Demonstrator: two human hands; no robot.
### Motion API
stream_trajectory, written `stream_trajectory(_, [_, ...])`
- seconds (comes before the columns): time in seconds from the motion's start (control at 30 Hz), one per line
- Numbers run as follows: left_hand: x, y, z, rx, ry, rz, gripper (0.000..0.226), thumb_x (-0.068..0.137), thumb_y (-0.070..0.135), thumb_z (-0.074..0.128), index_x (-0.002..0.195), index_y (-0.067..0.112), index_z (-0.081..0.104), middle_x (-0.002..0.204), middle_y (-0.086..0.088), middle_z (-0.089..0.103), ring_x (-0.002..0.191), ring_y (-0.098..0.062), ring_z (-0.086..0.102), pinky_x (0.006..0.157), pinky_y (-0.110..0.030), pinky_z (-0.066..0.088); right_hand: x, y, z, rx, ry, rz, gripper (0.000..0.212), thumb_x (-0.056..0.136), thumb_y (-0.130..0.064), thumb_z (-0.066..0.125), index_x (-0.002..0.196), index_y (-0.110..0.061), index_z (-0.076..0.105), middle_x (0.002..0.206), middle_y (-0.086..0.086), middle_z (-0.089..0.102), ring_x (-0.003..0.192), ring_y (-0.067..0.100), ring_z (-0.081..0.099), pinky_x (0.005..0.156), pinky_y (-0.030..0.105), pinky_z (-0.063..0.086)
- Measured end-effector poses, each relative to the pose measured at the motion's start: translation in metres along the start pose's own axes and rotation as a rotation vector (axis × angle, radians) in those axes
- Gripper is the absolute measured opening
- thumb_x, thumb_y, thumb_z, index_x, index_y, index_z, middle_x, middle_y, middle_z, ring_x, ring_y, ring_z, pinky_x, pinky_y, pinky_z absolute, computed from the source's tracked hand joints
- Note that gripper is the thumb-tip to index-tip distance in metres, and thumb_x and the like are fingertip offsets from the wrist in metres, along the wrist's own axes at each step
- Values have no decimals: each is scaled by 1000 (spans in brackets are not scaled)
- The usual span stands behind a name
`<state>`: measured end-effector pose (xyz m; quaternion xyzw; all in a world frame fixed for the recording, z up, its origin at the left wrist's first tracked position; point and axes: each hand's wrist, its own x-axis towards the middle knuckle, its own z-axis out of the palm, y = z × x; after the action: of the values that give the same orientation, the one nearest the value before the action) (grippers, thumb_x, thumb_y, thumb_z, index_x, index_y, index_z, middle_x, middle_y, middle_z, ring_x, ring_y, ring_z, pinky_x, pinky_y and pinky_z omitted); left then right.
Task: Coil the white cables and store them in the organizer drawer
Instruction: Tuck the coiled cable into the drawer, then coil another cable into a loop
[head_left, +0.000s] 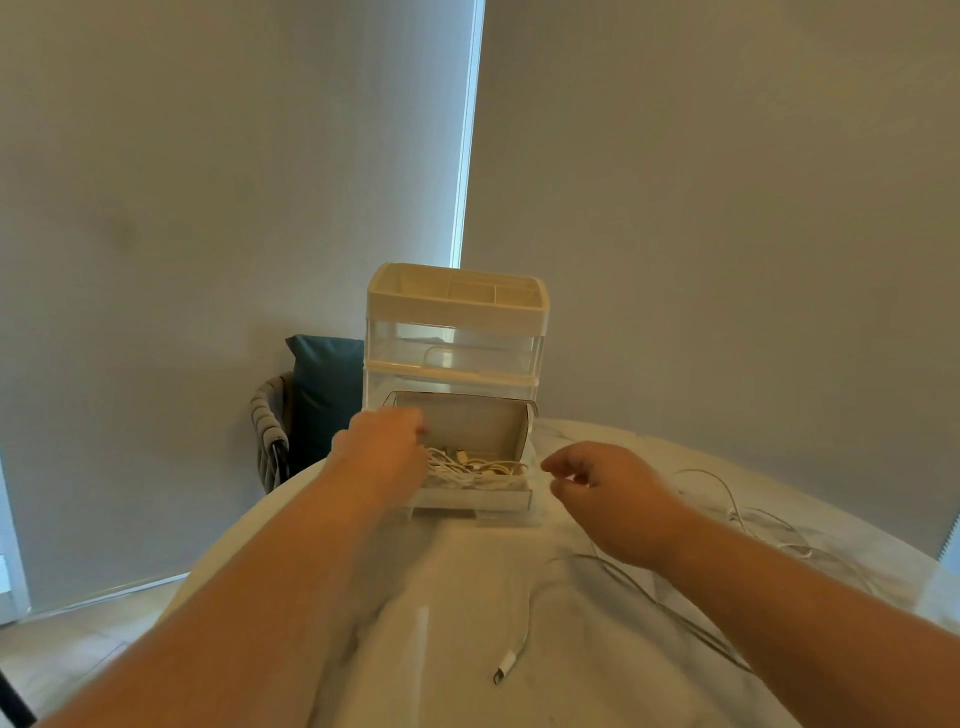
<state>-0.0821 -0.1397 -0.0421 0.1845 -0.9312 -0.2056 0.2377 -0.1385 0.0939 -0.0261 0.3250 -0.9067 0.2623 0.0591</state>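
Note:
A cream and clear organizer (456, 332) stands at the far edge of the table. Its lower drawer (475, 500) is pulled out toward me and holds coiled white cables (480, 469). My left hand (384, 449) is over the drawer's left side, on top of the cables; its fingers are curled and blurred, so any grip is hidden. My right hand (605, 491) hovers just right of the drawer, fingers loosely curled and apart, holding nothing. A loose white cable with a connector (506, 665) lies near me. More loose white cables (748, 519) sprawl at the right.
The round table has a white marbled top (452, 597). Behind its left edge stands a woven chair (270, 426) with a dark teal cushion (324, 384). Grey roller blinds fill the background.

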Motion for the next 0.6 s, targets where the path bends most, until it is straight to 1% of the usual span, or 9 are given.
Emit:
stream_trajectory(0.1, [-2, 8, 1, 192, -179, 61, 37, 101, 29, 39, 131, 41, 56, 135, 4, 54, 125, -22, 41, 109, -51, 29, 31, -19, 15, -43, -72, -42, 30, 101, -20, 49, 128, -22, 62, 122, -3, 62, 102, 11, 52, 87, 23, 38])
stream_trajectory(0.17, [-3, 10, 2, 280, -225, 82, 39, 100, 31, 34, 129, 43, 56, 130, 1, 51, 123, -23, 36, 106, -51, 25, 49, -29, 26, -72, -134, -57, 28, 101, -22, 47, 124, -21, 63, 120, 0, 63, 102, 16, 55, 86, 27, 41])
stream_trajectory(0.23, [-2, 11, 2, 344, -246, 82, 35, 100, 33, 32, 125, 40, 56, 121, -1, 49, 117, -23, 36, 104, -50, 26, 62, -37, 35, -152, -222, -88, 33, 101, -28, 43, 126, -20, 62, 123, 6, 63, 109, 24, 56, 94, 36, 46])
stream_trajectory(0.3, [0, 10, 1, 335, -254, 85, 31, 100, 34, 34, 122, 37, 57, 115, 0, 49, 115, -23, 38, 103, -49, 26, 70, -42, 44, -283, -318, -123, 40, 102, -34, 36, 134, -26, 57, 132, 8, 58, 116, 30, 51, 103, 45, 41])
stream_trajectory(0.4, [1, 9, 1, 324, -252, 94, 28, 100, 35, 37, 121, 36, 56, 117, -1, 48, 116, -23, 39, 105, -50, 25, 77, -45, 52, -501, -428, -160, 46, 98, -41, 30, 135, -30, 54, 140, 6, 52, 120, 33, 43, 106, 50, 35])
stream_trajectory(0.47, [2, 7, 2, 301, -254, 97, 28, 99, 35, 36, 121, 35, 54, 119, -1, 46, 116, -22, 38, 104, -50, 25, 78, -45, 53, -506, -436, -127, 40, 100, -38, 36, 134, -28, 55, 138, 7, 51, 120, 33, 42, 107, 49, 35])
stream_trajectory(0.53, [3, 6, 4, 247, -236, 104, 28, 100, 34, 35, 121, 35, 52, 120, -1, 46, 115, -22, 38, 102, -48, 25, 79, -46, 50, -417, -405, -137, 33, 103, -34, 41, 128, -24, 59, 131, 6, 55, 118, 32, 47, 102, 40, 39])
stream_trajectory(0.57, [3, 5, 5, 217, -219, 112, 26, 100, 34, 34, 120, 36, 51, 119, -1, 46, 114, -21, 39, 102, -48, 25, 78, -45, 47, -305, -374, -120, 26, 103, -31, 44, 119, -23, 63, 120, 6, 59, 111, 29, 52, 93, 35, 42])
stream_trajectory(0.6, [3, 5, 5, 182, -195, 124, 25, 100, 33, 35, 120, 37, 50, 118, 0, 46, 115, -21, 39, 102, -48, 25, 78, -45, 44, -154, -333, -92, 19, 103, -29, 47, 108, -23, 63, 106, 4, 61, 99, 25, 56, 80, 31, 44])
